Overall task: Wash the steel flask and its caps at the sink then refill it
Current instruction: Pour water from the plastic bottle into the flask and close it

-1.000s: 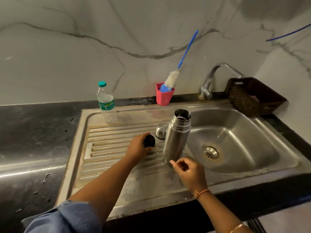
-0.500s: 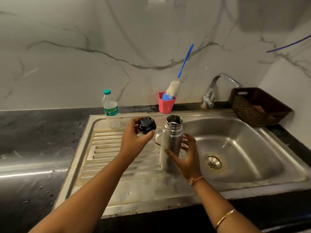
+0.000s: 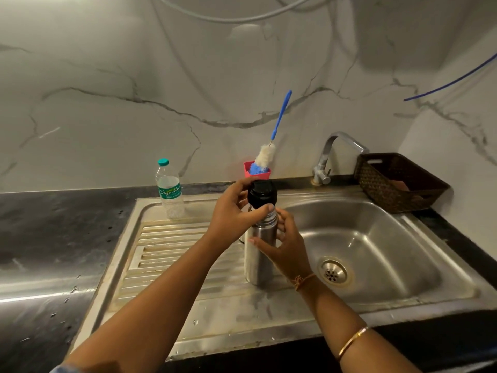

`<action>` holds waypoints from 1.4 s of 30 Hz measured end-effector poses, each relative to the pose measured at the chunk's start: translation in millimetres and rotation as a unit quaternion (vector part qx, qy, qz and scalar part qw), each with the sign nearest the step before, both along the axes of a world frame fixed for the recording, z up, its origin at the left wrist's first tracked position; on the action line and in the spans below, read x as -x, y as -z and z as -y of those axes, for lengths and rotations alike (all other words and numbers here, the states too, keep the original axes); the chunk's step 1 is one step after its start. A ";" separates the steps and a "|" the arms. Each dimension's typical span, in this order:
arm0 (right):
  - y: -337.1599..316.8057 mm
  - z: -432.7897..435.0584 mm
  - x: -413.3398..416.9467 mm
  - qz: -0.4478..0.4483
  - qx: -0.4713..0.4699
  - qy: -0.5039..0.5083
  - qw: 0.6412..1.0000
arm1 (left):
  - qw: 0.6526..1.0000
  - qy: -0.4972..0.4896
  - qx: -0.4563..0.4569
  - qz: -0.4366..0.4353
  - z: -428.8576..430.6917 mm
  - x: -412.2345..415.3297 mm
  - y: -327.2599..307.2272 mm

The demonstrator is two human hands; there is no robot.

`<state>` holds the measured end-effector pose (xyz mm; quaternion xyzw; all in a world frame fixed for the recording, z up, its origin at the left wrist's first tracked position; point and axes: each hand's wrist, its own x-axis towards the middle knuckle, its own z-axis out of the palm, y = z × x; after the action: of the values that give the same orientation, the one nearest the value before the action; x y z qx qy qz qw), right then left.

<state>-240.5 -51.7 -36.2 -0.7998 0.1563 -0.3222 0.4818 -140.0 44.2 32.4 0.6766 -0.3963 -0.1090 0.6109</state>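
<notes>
The steel flask [image 3: 258, 254] stands upright on the ribbed drainboard [image 3: 172, 246], beside the sink basin [image 3: 376, 246]. My right hand [image 3: 285, 246] is wrapped around the flask's body. My left hand [image 3: 234, 211] grips the black inner cap [image 3: 262, 194] and holds it on the flask's mouth. The steel outer cap is hidden behind my hands and the flask.
A plastic water bottle [image 3: 170, 190] with a teal lid stands at the back of the drainboard. A red cup [image 3: 256, 170] holds a blue-handled bottle brush [image 3: 279, 119]. The tap [image 3: 333, 154] rises behind the basin, and a dark woven basket [image 3: 398, 181] sits at the right. Black countertop lies at the left.
My left hand lifted the black cap off the drainboard and brought it onto the flask's mouth. My right hand closed around the flask's body.
</notes>
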 end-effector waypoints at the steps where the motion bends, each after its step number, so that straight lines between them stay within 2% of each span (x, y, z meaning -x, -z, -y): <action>1: -1.3 1.0 1.1 -0.003 -0.003 -0.008 1.000 | 1.000 0.004 -0.007 0.001 1.4 -1.1 1.5; 4: -3.4 7.6 5.1 -0.008 -0.023 -0.040 0.999 | 0.999 0.032 -0.038 0.003 1.1 -0.8 7.7; 7: -16.1 12.2 10.4 -0.001 -0.044 -0.054 0.998 | 0.997 0.057 -0.011 -0.055 -1.3 -1.7 17.0; 10: -35.3 13.8 9.5 0.009 -0.050 -0.061 0.997 | 0.995 0.072 -0.008 -0.071 -2.2 -3.1 21.6; 14: -52.0 15.2 3.0 -0.037 0.001 -0.092 0.995 | 0.989 0.095 -0.067 -0.092 -3.3 -6.0 34.8; 18: -52.9 21.4 -0.3 -0.068 0.020 -0.087 0.994 | 0.988 0.067 -0.124 -0.059 -2.2 -3.8 51.9; 24: -56.6 16.7 -5.1 -0.044 0.029 -0.012 0.999 | 0.989 0.049 -0.118 -0.071 0.8 -3.9 57.0; 27: -61.1 21.7 -3.8 -0.089 -0.043 -0.099 0.990 | 0.989 0.054 -0.113 -0.072 0.0 -6.0 57.9; 30: -66.9 25.3 0.9 -0.066 -0.118 -0.143 0.980 | 0.989 0.055 -0.108 -0.086 -0.7 -8.0 59.5; 34: -69.0 18.6 -1.3 -0.042 -0.022 -0.027 0.999 | 0.989 0.054 -0.101 -0.090 0.3 -5.5 60.7; 36: -69.6 17.4 -0.3 -0.065 -0.018 -0.054 0.996 | 0.989 0.056 -0.099 -0.091 0.5 -5.6 62.0; 39: -74.6 24.8 4.6 -0.080 -0.125 -0.164 0.975 | 0.989 0.061 -0.098 -0.095 -0.9 -7.4 62.6; 40: -75.5 25.9 4.3 -0.078 -0.125 -0.174 0.974 | 0.989 0.062 -0.098 -0.097 -1.1 -7.7 62.5; 42: -74.1 23.9 0.8 -0.075 -0.077 -0.130 0.986 | 0.988 0.061 -0.099 -0.098 -0.2 -7.3 62.2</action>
<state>-241.2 -75.6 37.9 -0.7954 0.1111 -0.1832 0.5669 -132.7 44.4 -29.8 0.6947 -0.3620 -0.2506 0.5688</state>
